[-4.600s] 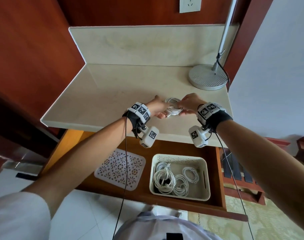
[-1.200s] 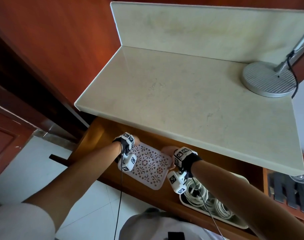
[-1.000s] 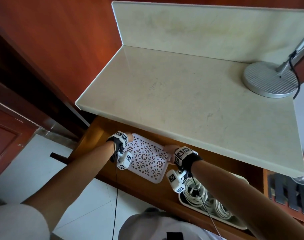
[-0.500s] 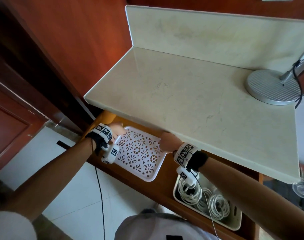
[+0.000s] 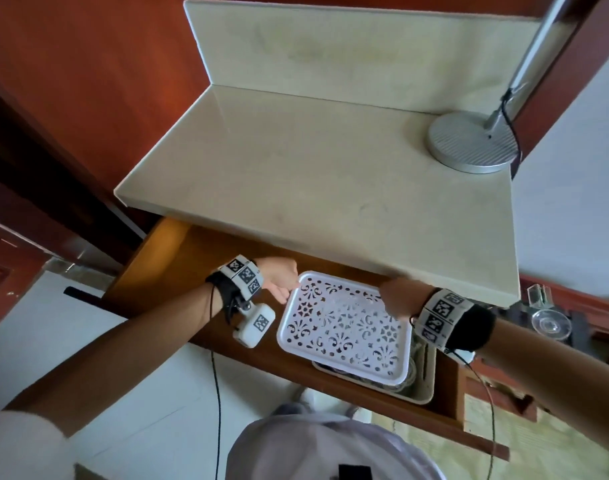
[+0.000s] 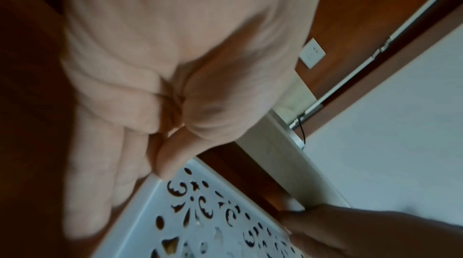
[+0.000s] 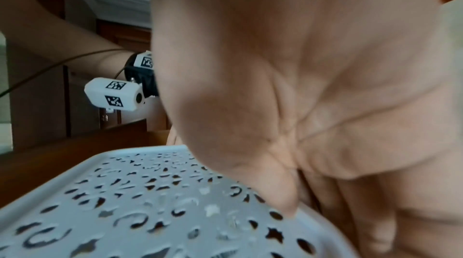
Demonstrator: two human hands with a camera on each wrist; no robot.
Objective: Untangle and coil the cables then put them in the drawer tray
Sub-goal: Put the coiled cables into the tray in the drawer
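Held level between both hands: a perforated white lid point(image 5: 344, 327), over the cream tray point(image 5: 426, 382) in the open wooden drawer point(image 5: 178, 258). Covered most of the tray, with only the tray's right wall and near rim left showing. Pinched at the far-left corner by the left hand point(image 5: 279, 278) and at the far-right edge by the right hand point(image 5: 396, 297), blurred in the head view. Lay just in front of and below both palms, reaching toward the body.

Of the cables, nothing clearly made out; hidden beneath the lid, inside the tray.

From the head view alone: the whole layout, with the stone countertop point(image 5: 331, 174) overhanging the drawer and a round lamp base point(image 5: 469, 143) at its far-right corner.

From the left wrist view: the grip itself, with the left hand point(image 6: 175, 54) closed on the lid point(image 6: 200, 222), thumb point(image 6: 172, 159) pressed on the rim, fingers curled underneath; the right hand point(image 6: 363, 232) at the opposite edge.

From the right wrist view: the right hand point(image 7: 300, 84) likewise clamped, thumb point(image 7: 275, 193) on top of the lid point(image 7: 125, 203), fingers below; beyond it, the left wrist's camera point(image 7: 115, 95).
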